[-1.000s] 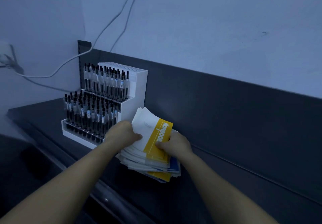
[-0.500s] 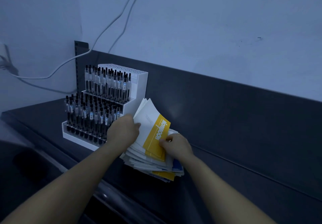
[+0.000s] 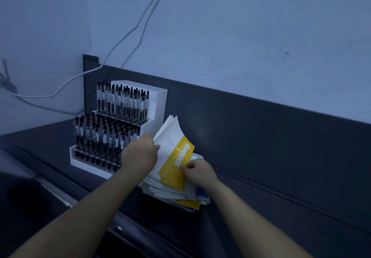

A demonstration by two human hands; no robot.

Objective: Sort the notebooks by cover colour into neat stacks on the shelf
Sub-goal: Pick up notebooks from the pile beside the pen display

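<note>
Nearest, two bare forearms reach forward from the bottom edge over the rounded, glossy near lip of the dark grey shelf [image 3: 261, 207], whose matt top runs to a low upright back panel of the same colour.

The untidy stack of thin paper-covered notebooks [image 3: 176, 194] lies on the shelf just right of centre, its edges fanned and uneven; most covers are white, with yellow and blue ones showing at the near right corner.

The right hand [image 3: 197, 172] rests on the right side of the stack, thumb and fingers pinched on the near right edge of the white and yellow notebook [image 3: 174, 155]. That notebook and several white ones behind it are lifted off the stack, standing tilted and bowed. Its yellow band carries white lettering, upside down from here, which seems to read "Notebook"; a few lines of small print on the white part are too fine to read.

The left hand [image 3: 140, 155] is curled around the left edges of the raised covers, thumb on the front one, holding them up.

Just left of and behind the stack, touching or almost touching the lifted covers, stands a white stepped plastic display rack [image 3: 158, 107] filled with upright black-capped clear pens [image 3: 112, 121] bearing small labels.

Farther back, pale cables [image 3: 128, 35] hang down the plain wall [image 3: 241, 47].
</note>
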